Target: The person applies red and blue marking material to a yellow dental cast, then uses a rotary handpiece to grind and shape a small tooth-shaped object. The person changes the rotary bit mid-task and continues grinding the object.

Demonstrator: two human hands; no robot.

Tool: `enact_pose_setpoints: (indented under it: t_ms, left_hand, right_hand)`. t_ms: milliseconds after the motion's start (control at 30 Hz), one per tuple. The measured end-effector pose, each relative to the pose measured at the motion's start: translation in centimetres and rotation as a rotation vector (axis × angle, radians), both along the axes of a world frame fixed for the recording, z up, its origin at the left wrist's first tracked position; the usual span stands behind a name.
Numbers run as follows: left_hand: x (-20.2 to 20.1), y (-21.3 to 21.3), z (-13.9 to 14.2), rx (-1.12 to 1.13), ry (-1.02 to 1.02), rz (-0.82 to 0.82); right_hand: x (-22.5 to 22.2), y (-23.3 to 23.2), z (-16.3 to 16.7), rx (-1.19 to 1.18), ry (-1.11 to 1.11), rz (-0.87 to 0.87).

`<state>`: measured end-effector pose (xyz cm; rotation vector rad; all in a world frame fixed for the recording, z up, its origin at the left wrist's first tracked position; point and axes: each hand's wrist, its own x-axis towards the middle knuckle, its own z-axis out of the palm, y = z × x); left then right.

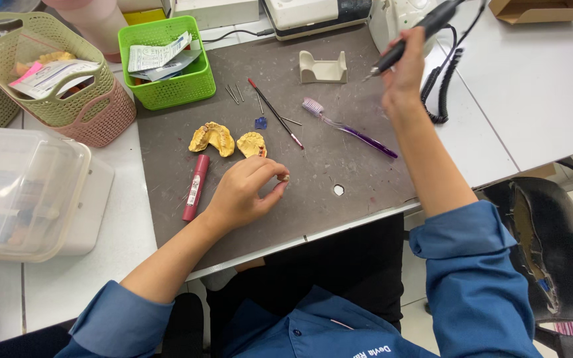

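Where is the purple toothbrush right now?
In the head view, the purple toothbrush lies on the grey mat, right of centre, between the thin red-tipped tool and the right forearm.

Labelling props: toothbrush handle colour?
Translucent purple handle on the toothbrush, pale pink bristles; head view.

On the brown mat (339, 166) in front of you lie two yellow dental casts (212, 138), side by side, with a red tube (195, 187) just left of them. A purple toothbrush (349, 128) lies to the right, near a thin red-tipped stick (275, 113) and a few small metal burs (233, 93). A beige rest (323, 68) sits at the mat's far edge. You have a green basket (167, 63) of papers at the far left, olive and pink baskets (54, 79) beside it, and a clear lidded box (24, 192) on the white counter (538, 99).
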<state>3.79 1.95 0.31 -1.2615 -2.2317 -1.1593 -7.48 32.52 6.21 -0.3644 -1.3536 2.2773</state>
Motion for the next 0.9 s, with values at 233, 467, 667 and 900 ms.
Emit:
enact_pose_setpoints:
  t_ms: [233,467,667,900]
  left_hand:
    - [0.3,-0.2,0.1,-0.018,0.005,0.001]
    - [0.9,-0.3,0.1,-0.024,-0.012,-0.007]
    - [1.0,-0.3,0.3,-0.026,-0.051,-0.015]
    - [1.2,0.4,-1.4,0.069,-0.535,-0.081]
  right_hand:
    - [-1.1,7.8,-1.5,0.446,0.255,-0.074]
    - [-1.3,8.2,-3.0,0.269,0.237,0.118]
    - [-0.6,7.4,-1.9,0.166,0.166,0.122]
    - [-1.1,8.3,-3.5,0.170,0.148,0.005]
